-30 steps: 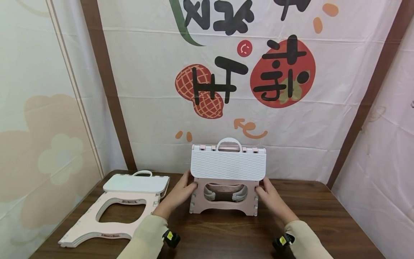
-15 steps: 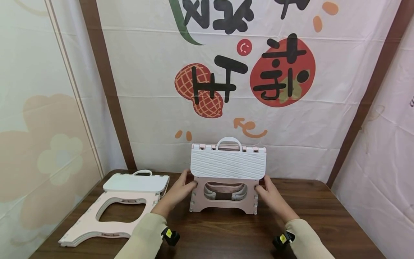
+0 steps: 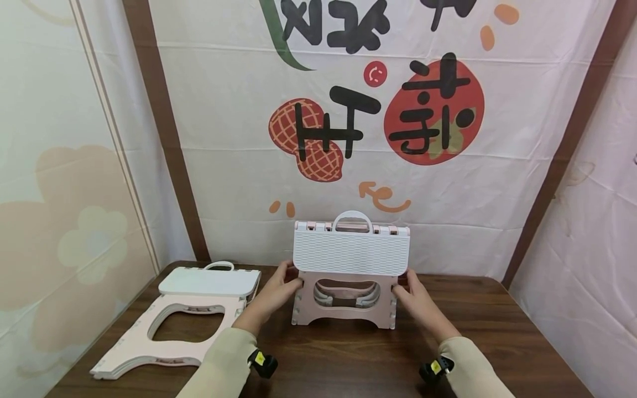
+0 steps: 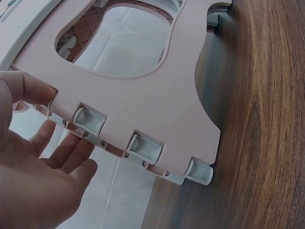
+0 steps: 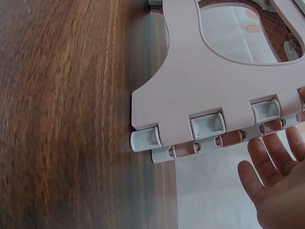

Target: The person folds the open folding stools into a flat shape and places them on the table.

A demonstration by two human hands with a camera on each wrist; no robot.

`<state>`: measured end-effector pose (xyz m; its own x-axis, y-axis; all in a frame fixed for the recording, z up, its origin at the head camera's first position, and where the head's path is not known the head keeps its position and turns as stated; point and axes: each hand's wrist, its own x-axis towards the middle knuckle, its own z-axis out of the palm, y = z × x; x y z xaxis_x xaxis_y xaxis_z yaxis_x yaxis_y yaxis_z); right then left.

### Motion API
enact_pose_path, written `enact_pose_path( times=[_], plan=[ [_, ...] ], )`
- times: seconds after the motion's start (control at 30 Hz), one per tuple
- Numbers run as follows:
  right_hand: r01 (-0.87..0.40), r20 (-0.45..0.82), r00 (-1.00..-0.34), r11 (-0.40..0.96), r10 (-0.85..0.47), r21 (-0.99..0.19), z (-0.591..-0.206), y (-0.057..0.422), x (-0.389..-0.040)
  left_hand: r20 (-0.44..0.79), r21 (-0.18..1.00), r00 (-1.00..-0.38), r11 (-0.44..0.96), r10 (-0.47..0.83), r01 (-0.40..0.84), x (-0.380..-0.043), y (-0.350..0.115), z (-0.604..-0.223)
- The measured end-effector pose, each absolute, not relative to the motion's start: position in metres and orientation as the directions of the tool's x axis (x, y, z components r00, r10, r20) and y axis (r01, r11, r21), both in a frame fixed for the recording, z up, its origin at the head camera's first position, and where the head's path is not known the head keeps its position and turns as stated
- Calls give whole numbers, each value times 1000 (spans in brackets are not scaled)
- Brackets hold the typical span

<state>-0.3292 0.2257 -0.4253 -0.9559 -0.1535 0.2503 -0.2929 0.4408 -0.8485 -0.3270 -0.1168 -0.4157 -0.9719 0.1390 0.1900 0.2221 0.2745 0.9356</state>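
Note:
A pink-and-white folding stool [image 3: 350, 251] stands unfolded in the middle of the table, its woven-textured white top tilted toward me and its carry handle raised at the back. My left hand [image 3: 272, 298] holds its left side, with the thumb on the front pink leg panel [image 4: 143, 100] and the fingers behind the hinged edge. On the opposite side, my right hand [image 3: 420, 303] grips the matching edge. In the right wrist view, the fingers [image 5: 269, 164] curve behind the white hinge knuckles; that thumb is mostly out of frame.
A second stool [image 3: 124, 344], similar in pink and white, lies folded flat on the left of the dark wooden table [image 3: 348, 365]. A printed cloth backdrop [image 3: 224, 182] hangs behind the table, and more cloth [image 3: 597, 249] hangs on the right.

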Motion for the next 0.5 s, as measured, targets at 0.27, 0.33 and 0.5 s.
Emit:
enact_pose_path(
  times=[0.27,0.33,0.5],
  plan=[
    [-273,240,-962,462,-129,-844,-426,226,-330,189,937,-975,274,118,215,-330,-116,-418],
    [-273,246,-962,471,-119,-839,-426,225,-330,188,937,-976,276,114,213,-330,-116,-418],
    [-272,253,-962,479,-106,-835,-428,226,-332,188,939,-976,270,110,211,-330,-115,-418]
  ],
)
